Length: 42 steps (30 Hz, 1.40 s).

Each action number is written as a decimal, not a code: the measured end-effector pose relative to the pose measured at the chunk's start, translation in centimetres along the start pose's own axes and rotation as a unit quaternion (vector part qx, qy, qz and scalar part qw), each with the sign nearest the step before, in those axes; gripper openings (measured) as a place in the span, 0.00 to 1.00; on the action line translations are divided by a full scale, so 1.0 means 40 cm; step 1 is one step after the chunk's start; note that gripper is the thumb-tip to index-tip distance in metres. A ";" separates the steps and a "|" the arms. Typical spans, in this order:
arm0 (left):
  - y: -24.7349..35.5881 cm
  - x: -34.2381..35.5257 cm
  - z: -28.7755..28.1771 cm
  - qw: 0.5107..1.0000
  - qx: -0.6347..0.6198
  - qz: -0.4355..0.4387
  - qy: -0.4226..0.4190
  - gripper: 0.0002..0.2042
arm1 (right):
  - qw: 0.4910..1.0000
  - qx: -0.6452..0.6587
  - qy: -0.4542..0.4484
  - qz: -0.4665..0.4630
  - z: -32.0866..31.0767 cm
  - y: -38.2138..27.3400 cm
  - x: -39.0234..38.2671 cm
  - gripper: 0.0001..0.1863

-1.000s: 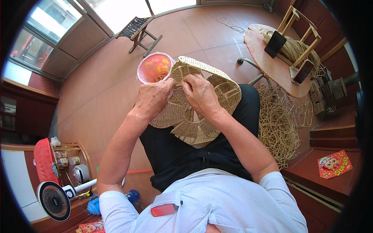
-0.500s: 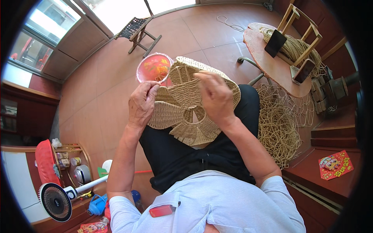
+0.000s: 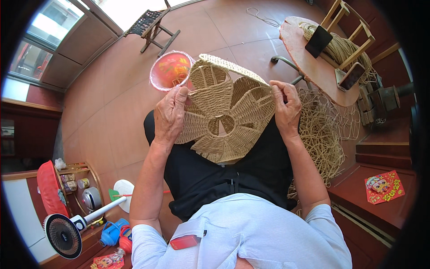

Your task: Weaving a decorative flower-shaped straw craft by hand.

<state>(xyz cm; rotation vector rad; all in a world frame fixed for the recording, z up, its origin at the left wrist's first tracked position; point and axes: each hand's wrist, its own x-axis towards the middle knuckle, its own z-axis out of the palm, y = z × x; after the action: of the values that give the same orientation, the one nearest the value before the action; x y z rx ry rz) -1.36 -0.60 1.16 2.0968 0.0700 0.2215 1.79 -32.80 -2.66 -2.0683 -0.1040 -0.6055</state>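
A woven straw basket (image 3: 244,112) of tan cord, with petal-shaped panels around a round central hole, rests tilted on my lap. At its upper left edge my left hand (image 3: 170,114) is closed, with the thumb and forefinger pinched together. My right hand (image 3: 286,105) pinches the upper right edge between thumb and fingers. Whether a loose strand also lies in either pinch is too small to tell. Gaps between the panels show the basket's inside.
Beyond my left hand stands a pink basin (image 3: 170,69), with a folding stool (image 3: 156,33) behind it. To the right, a heap of loose cord (image 3: 320,139) lies below a table (image 3: 298,54) bearing phones and coiled cord. A fan (image 3: 62,235) stands at lower left.
My right hand has moved from over the basket's middle out to its right edge and closed there. The basket has turned slightly, and its right panels now show.
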 end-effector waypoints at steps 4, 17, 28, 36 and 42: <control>0.015 -0.006 0.008 0.998 0.055 0.023 0.009 0.21 | 0.999 0.014 -0.016 0.031 0.001 0.004 0.004 0.10; -0.008 -0.001 -0.008 0.990 0.136 0.030 -0.008 0.20 | 0.999 0.024 0.025 0.014 -0.001 0.024 -0.008 0.10; -0.132 -0.017 -0.114 0.986 0.008 -0.037 -0.164 0.27 | 0.998 0.018 0.054 0.033 -0.105 0.034 -0.089 0.08; -0.123 0.004 -0.122 0.956 -0.237 -0.102 -0.138 0.19 | 0.991 -0.034 -0.074 -0.109 -0.109 -0.033 -0.161 0.10; -0.134 -0.014 -0.096 0.882 -0.406 -0.194 -0.143 0.24 | 0.997 -0.035 -0.058 -0.031 -0.128 -0.064 -0.079 0.13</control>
<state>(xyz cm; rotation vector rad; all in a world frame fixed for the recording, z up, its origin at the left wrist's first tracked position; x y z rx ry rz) -2.41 5.31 -1.60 1.2186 0.1826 -0.2714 -3.70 -35.07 0.09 -2.1757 -0.2183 -0.5325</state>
